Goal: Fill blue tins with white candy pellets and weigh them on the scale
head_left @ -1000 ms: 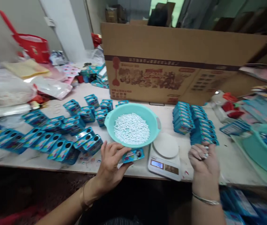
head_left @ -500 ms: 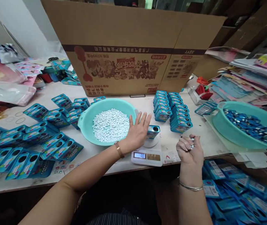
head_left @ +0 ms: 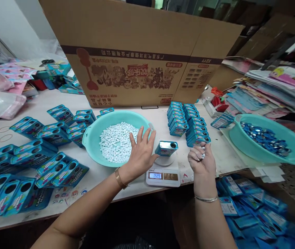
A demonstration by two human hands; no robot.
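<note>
Fingers spread and holding nothing, my left hand (head_left: 142, 150) hovers over the right rim of a turquoise basin (head_left: 90, 152). White candy pellets (head_left: 116, 138) cover the basin's floor. Just right of that hand, a blue box (head_left: 167, 148) with a round dark hole in its top stands on the round plate of a small white scale (head_left: 174, 182). The scale's display is lit and seems to read 142.9. My right hand (head_left: 201, 159) is closed around a few white pellets, which show between the fingers, to the right of the scale.
Blue boxes (head_left: 46, 157) crowd the table's left side; two rows of boxes (head_left: 177, 127) stand behind the scale. At right, a second turquoise basin (head_left: 240, 138) holds shiny blue pieces. A large carton (head_left: 142, 41) stands at the back. Below the table edge lie blue packets (head_left: 256, 200).
My left hand has moved left, off the box on the scale, toward the basin. The display went from 0.0 to about 142.9. My right hand stays closed on pellets.
</note>
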